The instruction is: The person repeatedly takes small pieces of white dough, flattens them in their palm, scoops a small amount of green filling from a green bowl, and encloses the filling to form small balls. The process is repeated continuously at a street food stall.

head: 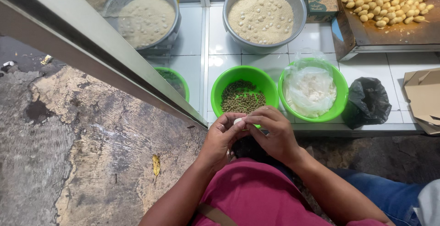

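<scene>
Hands, left hand and right hand, grip closed on white dough piece just beside green bowl rim.

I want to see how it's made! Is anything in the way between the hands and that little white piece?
No. The left hand and right hand already pinch the small white piece between their fingertips, just in front of the green bowl of peas.

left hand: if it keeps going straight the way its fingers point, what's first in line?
Likely the small white piece already at the left hand fingertips, then the right hand pressed against it; the green bowl of dark pellets lies beyond. Depth unclear.
</scene>
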